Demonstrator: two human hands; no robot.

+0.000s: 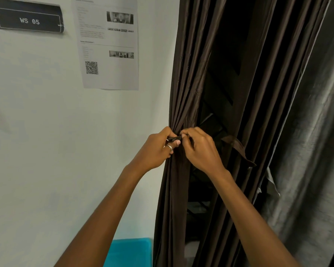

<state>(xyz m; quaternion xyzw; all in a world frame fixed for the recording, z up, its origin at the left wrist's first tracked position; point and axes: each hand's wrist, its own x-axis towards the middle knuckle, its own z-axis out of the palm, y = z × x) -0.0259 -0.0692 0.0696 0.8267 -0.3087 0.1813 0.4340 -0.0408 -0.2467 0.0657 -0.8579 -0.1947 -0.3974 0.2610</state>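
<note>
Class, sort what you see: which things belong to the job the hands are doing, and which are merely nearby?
Part of the job:
left hand
right hand
tie strap, pinched by both hands
brown curtain

Just nearby:
WS 05 sign
printed sheet
teal box
grey curtain

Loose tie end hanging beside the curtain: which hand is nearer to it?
Right. The right hand is just left of the loose tie end; the left hand is farther left, beyond the right hand.
</note>
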